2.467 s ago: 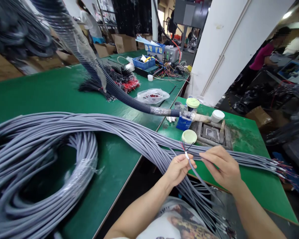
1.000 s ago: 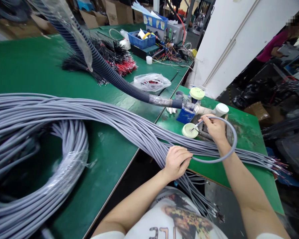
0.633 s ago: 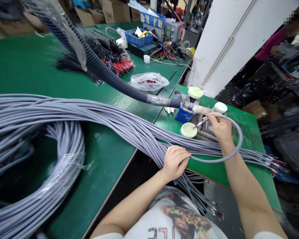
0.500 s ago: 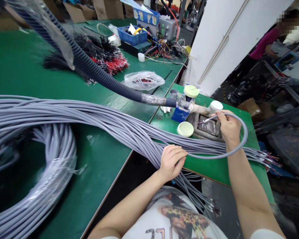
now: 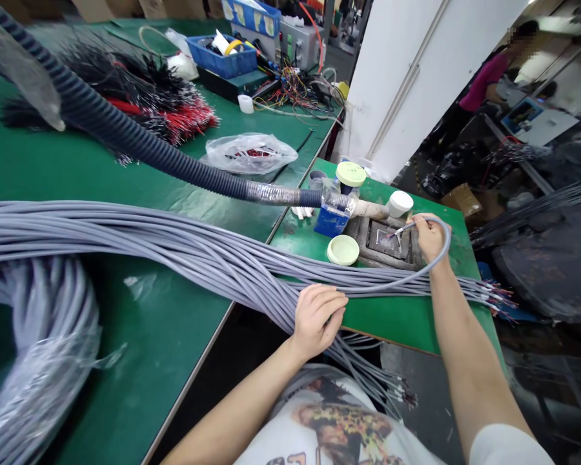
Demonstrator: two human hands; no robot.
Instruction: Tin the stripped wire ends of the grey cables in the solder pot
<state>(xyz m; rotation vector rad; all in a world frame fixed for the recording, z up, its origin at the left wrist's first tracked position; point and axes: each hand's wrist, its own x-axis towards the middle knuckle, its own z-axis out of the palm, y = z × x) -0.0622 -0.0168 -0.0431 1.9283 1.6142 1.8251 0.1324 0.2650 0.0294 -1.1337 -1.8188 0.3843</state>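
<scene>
over the end of the green workbench (image 5: pixel 392 316), the person's right hand (image 5: pixel 430 237) is holding one grey sheathed cable (image 5: pixel 419 274) above a grimy metal fixture (image 5: pixel 385 240). its fingers (image 5: pixel 420 223) are pressed together, pinching the cable just behind a stripped end (image 5: pixel 396 232) that is fanning into thin coloured wires. the cable is curving in a loop past the wrist and running down to just beside the left hand (image 5: pixel 317 321), whose fingers (image 5: pixel 332 309) are lying close together, slightly curled, on a long bundle of grey cables (image 5: pixel 174 248) stretched across the bench. a pale green lid (image 5: pixel 343 250) is sitting near the fixture, beside a small blue box (image 5: pixel 332 221) and a white cap (image 5: pixel 399 203). a black corrugated conduit (image 5: pixel 150 161) is hanging over the farther bench, past a clear plastic bag (image 5: pixel 249 154) and a heap of red and black wires (image 5: pixel 174 119). a large cable coil (image 5: pixel 43 323) is lying at far left, and a co-worker (image 5: pixel 484 81) in a pink top is standing off to the right.
</scene>
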